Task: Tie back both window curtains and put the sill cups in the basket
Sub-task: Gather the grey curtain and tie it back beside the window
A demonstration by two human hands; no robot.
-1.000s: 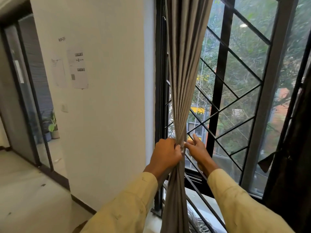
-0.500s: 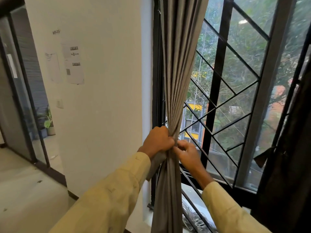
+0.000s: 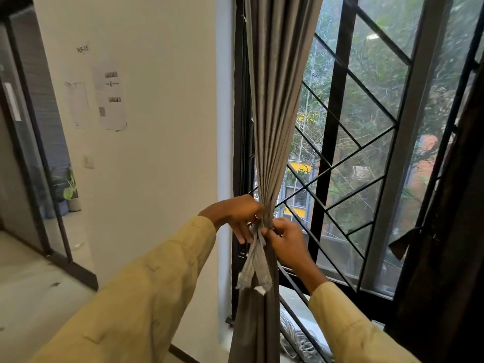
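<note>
The grey left curtain (image 3: 275, 106) hangs gathered into a narrow bundle in front of the window. A grey fabric tie-back (image 3: 255, 263) is wrapped round it at waist height, and its two loose ends hang down. My left hand (image 3: 235, 216) holds the tie at the left of the bundle, fingers curled down. My right hand (image 3: 286, 241) pinches the tie at the right of the knot. The dark right curtain (image 3: 445, 231) hangs at the far right edge. No cups or basket are in view.
A black metal window grille (image 3: 330, 142) stands right behind the curtain. The white sill (image 3: 301, 305) below holds a coil of grey cable (image 3: 296, 334). A white wall (image 3: 162, 153) with posted papers is at the left, beside a glass door (image 3: 31, 153).
Both hands have gone from clasping the gathered curtain to working the tie at its front. The tie's two loose ends now hang below my hands.
</note>
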